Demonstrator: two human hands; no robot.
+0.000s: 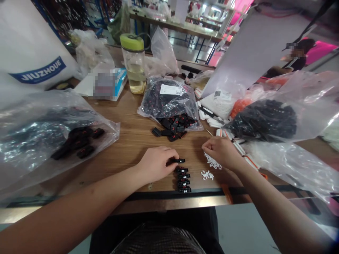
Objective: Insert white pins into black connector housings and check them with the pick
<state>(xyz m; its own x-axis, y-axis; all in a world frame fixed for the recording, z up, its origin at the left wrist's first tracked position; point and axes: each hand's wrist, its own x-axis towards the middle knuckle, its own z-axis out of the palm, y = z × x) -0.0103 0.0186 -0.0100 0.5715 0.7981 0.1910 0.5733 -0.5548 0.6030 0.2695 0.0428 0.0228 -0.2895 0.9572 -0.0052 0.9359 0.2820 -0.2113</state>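
My left hand (159,163) pinches a black connector housing (180,161) with a white dot on its face, just above the table. Below it several similar black housings (184,183) stand in a column, with white spots on their faces. Fingers curled together, my right hand (221,150) hovers at a pile of tiny white pieces (214,163); what its fingertips grip is hidden. A thin pointed rod (209,132) shows just beyond that hand, and I cannot tell whether it is held. A smaller heap of white pieces (207,175) lies nearer me.
A clear bag (169,95) of black housings spills some onto the table (127,123). Bags of black parts flank me at left (53,123) and right (265,120). A green-lidded bottle (134,63) stands behind; white orange-striped strips (250,161) lie at right. A person (293,58) is in the background.
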